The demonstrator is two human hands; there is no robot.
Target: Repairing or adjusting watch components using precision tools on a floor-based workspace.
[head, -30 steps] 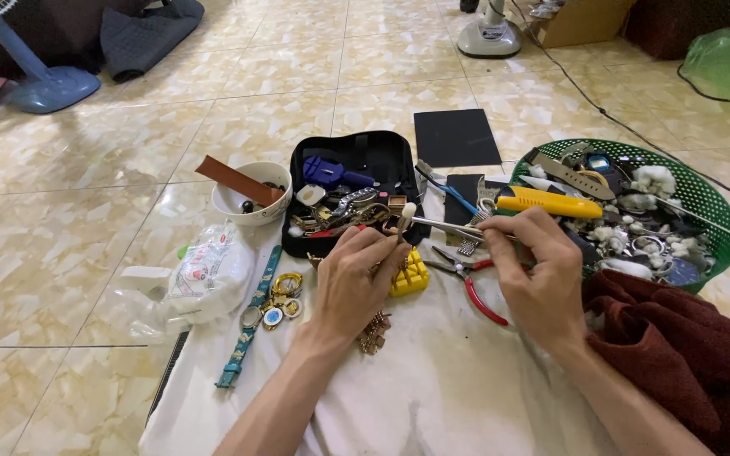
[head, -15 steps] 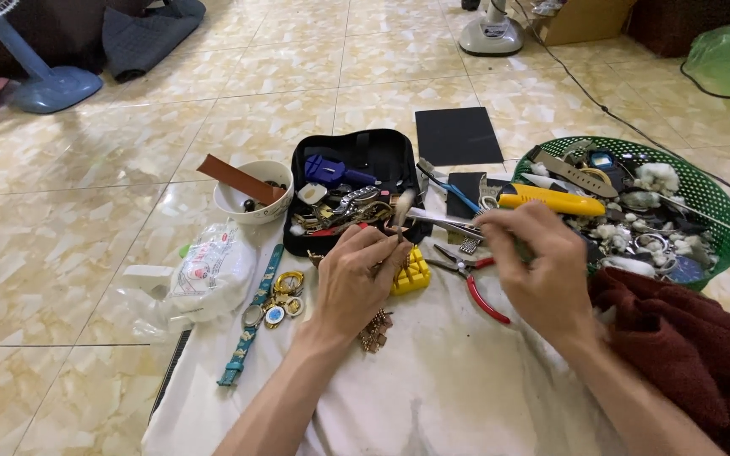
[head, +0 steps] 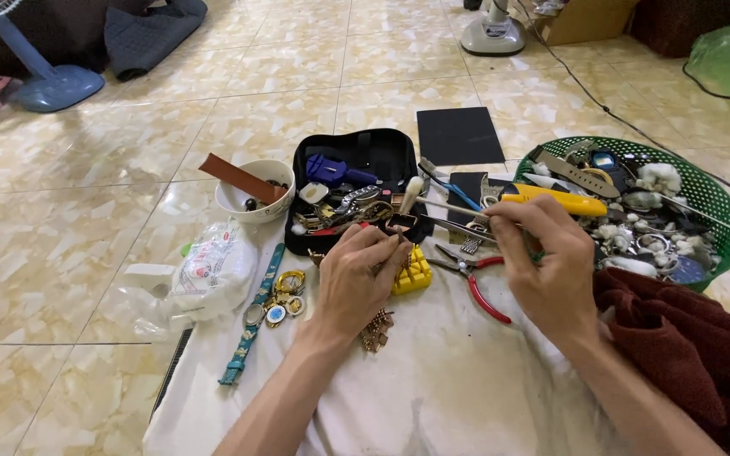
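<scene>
The left hand [head: 356,279] is closed in a pinch around a small watch part [head: 400,222], held just above the yellow holder block [head: 413,272] that sits against its fingertips. The right hand [head: 542,262] grips slim metal tweezers [head: 449,226], whose tips reach leftward to the part. To do this well, it seems wise to brace both wrists on the white cloth [head: 449,388] and keep the tips steady on the part, squeezing lightly so nothing springs away. Below the right hand's fingers lie red-handled pliers [head: 479,287]. Beyond the left hand stands the open black tool case [head: 356,156]; right of the right hand, the green basket [head: 711,203].
</scene>
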